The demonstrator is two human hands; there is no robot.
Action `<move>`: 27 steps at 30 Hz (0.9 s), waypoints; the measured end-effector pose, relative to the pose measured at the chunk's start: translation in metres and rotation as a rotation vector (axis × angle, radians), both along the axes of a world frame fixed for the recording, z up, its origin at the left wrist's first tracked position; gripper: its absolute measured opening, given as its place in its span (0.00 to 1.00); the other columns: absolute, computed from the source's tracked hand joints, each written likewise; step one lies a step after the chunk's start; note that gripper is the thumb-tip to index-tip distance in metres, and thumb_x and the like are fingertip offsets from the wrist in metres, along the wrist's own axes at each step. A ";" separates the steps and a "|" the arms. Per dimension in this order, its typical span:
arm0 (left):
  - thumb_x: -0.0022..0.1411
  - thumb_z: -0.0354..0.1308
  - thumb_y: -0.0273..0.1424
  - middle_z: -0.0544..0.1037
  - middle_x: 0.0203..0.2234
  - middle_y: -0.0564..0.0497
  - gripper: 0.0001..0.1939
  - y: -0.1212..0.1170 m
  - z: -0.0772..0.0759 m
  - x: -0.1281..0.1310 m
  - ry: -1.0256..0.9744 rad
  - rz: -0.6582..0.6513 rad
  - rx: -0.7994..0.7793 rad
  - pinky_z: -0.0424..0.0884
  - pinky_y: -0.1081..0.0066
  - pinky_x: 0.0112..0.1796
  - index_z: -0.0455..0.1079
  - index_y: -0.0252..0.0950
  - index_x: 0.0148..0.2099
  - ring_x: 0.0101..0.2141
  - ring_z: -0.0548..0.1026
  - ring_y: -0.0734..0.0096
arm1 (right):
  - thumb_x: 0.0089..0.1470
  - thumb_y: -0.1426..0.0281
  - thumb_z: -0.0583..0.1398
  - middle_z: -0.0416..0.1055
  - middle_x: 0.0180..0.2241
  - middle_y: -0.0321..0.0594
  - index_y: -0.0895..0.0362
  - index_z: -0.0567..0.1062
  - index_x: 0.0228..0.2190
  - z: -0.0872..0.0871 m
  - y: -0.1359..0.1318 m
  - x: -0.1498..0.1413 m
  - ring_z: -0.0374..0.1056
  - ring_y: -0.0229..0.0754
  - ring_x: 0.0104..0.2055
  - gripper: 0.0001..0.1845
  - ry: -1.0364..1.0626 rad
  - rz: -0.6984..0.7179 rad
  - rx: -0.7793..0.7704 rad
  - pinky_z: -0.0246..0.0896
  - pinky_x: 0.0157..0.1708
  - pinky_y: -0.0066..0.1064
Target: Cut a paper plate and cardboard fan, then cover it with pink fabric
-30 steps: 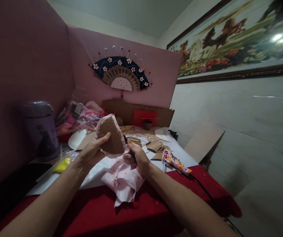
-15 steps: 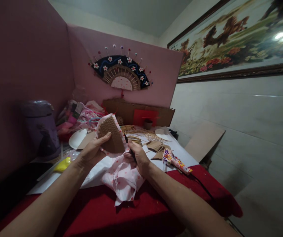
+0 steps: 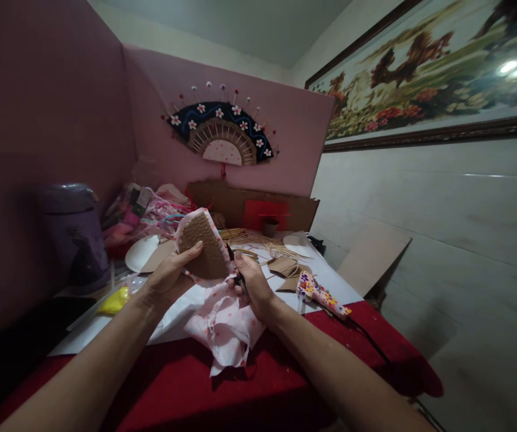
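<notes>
A half-round piece of cardboard [image 3: 206,249], rimmed with pink spotted fabric, is tilted up in front of me. My left hand [image 3: 172,273] grips its left side, thumb on the bare cardboard and fingers behind. At its right edge, my right hand [image 3: 253,282] is closed around dark scissors [image 3: 230,252], whose tip points up along the fabric border. The fingers largely cover the handles, so how far the blades are apart is hard to see. Below both hands, a crumpled length of the spotted fabric [image 3: 224,330] hangs over the table's front.
A floral glue gun [image 3: 316,294] with a black cord lies right of my hands. Behind are thin sticks [image 3: 276,243], cardboard scraps [image 3: 285,267] and a small brown cup [image 3: 270,226]. At left stand a purple canister [image 3: 75,240] and a yellow packet [image 3: 114,300]. A decorated fan [image 3: 222,132] hangs ahead.
Very little differs. The scissors and the fingers of my right hand have shifted slightly at the fabric edge, while the left hand and the cardboard stay in place.
</notes>
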State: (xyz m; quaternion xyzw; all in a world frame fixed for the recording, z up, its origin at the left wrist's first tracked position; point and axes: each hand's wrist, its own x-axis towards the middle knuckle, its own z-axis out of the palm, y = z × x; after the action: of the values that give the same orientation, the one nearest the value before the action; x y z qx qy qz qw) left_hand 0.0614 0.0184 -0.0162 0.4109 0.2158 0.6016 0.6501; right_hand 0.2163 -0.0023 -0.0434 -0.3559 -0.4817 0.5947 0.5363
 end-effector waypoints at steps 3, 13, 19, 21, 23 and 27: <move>0.52 0.61 0.21 0.81 0.33 0.50 0.10 0.001 -0.001 0.000 -0.005 0.016 0.001 0.77 0.69 0.34 0.75 0.35 0.38 0.31 0.77 0.69 | 0.45 0.47 0.59 0.61 0.16 0.26 0.55 0.60 0.29 -0.002 0.003 0.000 0.47 0.26 0.12 0.25 0.031 -0.018 0.041 0.37 0.10 0.16; 0.48 0.65 0.22 0.81 0.32 0.50 0.13 0.001 -0.001 0.001 0.018 0.037 0.011 0.76 0.69 0.36 0.75 0.36 0.38 0.30 0.78 0.68 | 0.47 0.52 0.60 0.56 0.15 0.24 0.54 0.58 0.27 -0.006 0.005 0.002 0.42 0.26 0.12 0.22 0.122 0.043 0.033 0.31 0.11 0.17; 0.51 0.63 0.22 0.81 0.32 0.50 0.11 0.000 -0.001 0.002 -0.001 0.004 0.032 0.76 0.70 0.35 0.75 0.35 0.39 0.30 0.78 0.68 | 0.41 0.55 0.65 0.54 0.16 0.24 0.54 0.59 0.27 -0.004 0.004 0.000 0.45 0.26 0.14 0.23 0.206 -0.003 0.003 0.35 0.12 0.17; 0.51 0.62 0.21 0.81 0.32 0.50 0.11 -0.001 0.000 0.002 -0.001 0.005 0.025 0.76 0.69 0.34 0.75 0.35 0.39 0.30 0.78 0.68 | 0.38 0.55 0.66 0.53 0.16 0.23 0.54 0.60 0.27 -0.003 0.004 -0.002 0.45 0.26 0.14 0.24 0.210 -0.028 0.003 0.36 0.12 0.17; 0.51 0.62 0.21 0.81 0.32 0.50 0.11 -0.001 0.000 0.002 -0.004 0.011 0.020 0.76 0.69 0.34 0.75 0.35 0.39 0.30 0.78 0.68 | 0.38 0.55 0.66 0.53 0.15 0.22 0.54 0.59 0.27 -0.002 0.002 -0.002 0.44 0.26 0.13 0.25 0.203 -0.030 0.008 0.35 0.12 0.17; 0.50 0.63 0.21 0.81 0.32 0.50 0.09 0.000 -0.001 0.002 -0.015 0.036 0.015 0.77 0.70 0.34 0.75 0.34 0.36 0.30 0.78 0.69 | 0.43 0.51 0.62 0.55 0.14 0.22 0.52 0.58 0.29 0.001 -0.004 -0.002 0.41 0.26 0.12 0.23 0.142 0.037 -0.047 0.29 0.11 0.18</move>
State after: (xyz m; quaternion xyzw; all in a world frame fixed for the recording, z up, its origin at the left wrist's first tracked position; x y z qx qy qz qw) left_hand 0.0632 0.0180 -0.0167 0.4074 0.2137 0.6178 0.6377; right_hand 0.2146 -0.0059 -0.0421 -0.3163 -0.4350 0.6395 0.5494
